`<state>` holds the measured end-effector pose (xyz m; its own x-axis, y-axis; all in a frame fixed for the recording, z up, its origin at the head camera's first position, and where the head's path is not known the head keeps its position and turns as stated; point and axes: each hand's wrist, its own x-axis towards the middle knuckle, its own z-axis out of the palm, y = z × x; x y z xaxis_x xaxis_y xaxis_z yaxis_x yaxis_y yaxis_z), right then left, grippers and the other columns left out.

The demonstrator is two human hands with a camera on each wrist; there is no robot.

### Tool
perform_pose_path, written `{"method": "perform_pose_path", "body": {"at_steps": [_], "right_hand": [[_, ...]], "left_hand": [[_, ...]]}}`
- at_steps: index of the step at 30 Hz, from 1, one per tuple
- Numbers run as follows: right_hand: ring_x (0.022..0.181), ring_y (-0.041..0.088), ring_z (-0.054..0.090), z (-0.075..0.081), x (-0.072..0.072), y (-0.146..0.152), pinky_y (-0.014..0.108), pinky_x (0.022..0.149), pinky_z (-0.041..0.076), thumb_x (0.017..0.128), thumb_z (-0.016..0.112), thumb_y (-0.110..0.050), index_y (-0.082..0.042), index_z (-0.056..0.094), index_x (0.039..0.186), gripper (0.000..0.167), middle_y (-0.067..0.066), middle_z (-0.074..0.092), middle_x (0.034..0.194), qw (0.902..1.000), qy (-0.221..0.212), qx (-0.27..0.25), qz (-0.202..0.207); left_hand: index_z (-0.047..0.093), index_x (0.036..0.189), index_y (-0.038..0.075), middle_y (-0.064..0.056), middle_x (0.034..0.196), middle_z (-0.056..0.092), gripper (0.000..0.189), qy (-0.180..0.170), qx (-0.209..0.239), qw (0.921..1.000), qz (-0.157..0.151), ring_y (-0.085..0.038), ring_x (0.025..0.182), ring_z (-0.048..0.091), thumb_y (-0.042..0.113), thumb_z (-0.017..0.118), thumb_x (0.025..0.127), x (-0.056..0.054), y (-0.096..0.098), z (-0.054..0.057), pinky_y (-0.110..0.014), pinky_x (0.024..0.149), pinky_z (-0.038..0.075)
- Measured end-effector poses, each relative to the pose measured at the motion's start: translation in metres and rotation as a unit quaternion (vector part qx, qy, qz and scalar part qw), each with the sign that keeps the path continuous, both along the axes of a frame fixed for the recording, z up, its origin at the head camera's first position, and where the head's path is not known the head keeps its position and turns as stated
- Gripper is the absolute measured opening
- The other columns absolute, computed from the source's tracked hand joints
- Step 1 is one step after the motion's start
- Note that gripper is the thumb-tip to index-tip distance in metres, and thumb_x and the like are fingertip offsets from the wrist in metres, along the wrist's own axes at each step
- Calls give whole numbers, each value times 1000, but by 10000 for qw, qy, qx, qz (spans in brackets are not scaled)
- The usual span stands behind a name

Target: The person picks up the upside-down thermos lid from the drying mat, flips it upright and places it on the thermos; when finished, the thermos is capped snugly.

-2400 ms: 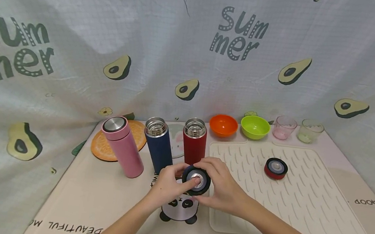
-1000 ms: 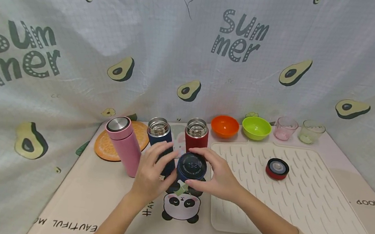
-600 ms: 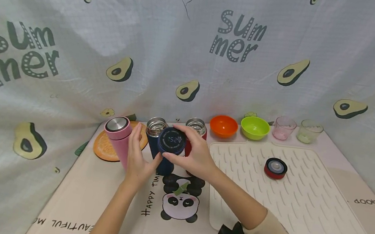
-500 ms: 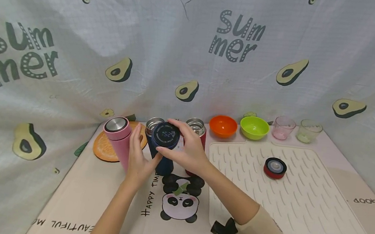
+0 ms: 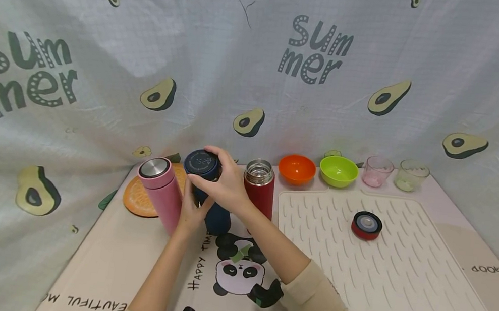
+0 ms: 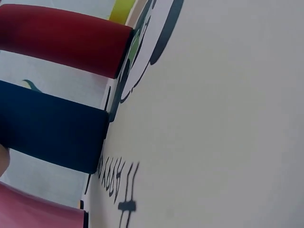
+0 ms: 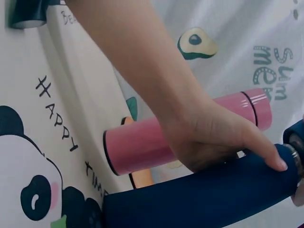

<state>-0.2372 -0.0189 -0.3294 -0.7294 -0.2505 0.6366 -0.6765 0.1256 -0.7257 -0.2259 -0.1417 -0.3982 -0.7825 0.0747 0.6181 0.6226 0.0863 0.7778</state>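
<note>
A navy thermos bottle stands on the table between a pink thermos and an uncapped red thermos. My left hand grips the navy bottle near its top; in the right wrist view its thumb lies along the blue wall. Between thumb and fingers, my right hand holds the round navy lid, its lit display facing up. The lid is over the bottle's mouth, with some steel neck showing in the right wrist view. Whether the lid touches the neck, I cannot tell.
A red-rimmed lid lies inside up on the cream ridged mat at right. Along the back stand an orange bowl, a green bowl and two glasses. An orange-slice coaster lies behind the pink thermos.
The lid was turned from inside up to display up. My right hand carried it left and up to the navy bottle's mouth. My left hand let go of the lid and took hold of the bottle.
</note>
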Motion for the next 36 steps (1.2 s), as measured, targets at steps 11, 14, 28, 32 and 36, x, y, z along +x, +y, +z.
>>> {"method": "perform_pose_path", "body": {"at_steps": [11, 14, 28, 32, 36], "right_hand": [[103, 24, 55, -9, -7, -2, 28, 81, 50, 80, 69, -10, 0, 38, 133, 62, 16, 50, 122, 9978, -520, -396, 145], [106, 22, 52, -9, -7, -3, 26, 84, 47, 81, 68, -13, -3, 39, 132, 60, 13, 49, 125, 9981, -559, -268, -3], [122, 25, 41, -6, -9, -2, 39, 97, 38, 85, 61, -19, -9, 21, 144, 72, 13, 33, 141, 9934, -1141, 83, 0], [119, 23, 45, -5, -10, 0, 38, 95, 41, 85, 62, -18, -9, 25, 142, 69, 13, 37, 138, 9921, -1239, 88, 174], [107, 21, 48, -5, -12, -2, 33, 86, 47, 79, 70, -27, -12, 32, 138, 71, 12, 40, 128, 9907, -1355, 99, -63]], "left_hand": [[15, 142, 7, -13, 139, 29, 63, -107, 127, 9995, -281, -19, 127, 32, 28, 50, 94, -10, -3, -20, -33, 105, 29], [14, 143, 7, -13, 140, 29, 68, -89, 122, 9995, -295, -21, 126, 34, 35, 51, 92, -10, -3, -20, -35, 104, 30], [16, 141, 3, -11, 135, 34, 66, 35, 261, 9992, -294, -16, 124, 37, 30, 51, 93, -14, -2, -21, -28, 102, 31], [16, 142, 3, -14, 137, 35, 70, -50, 276, 9993, -234, -15, 123, 39, 36, 52, 91, -13, -2, -20, -27, 101, 33], [10, 144, 2, -18, 143, 27, 77, -16, 231, 9993, -299, -18, 129, 32, 37, 52, 90, -9, -1, -15, -31, 105, 28]]}}
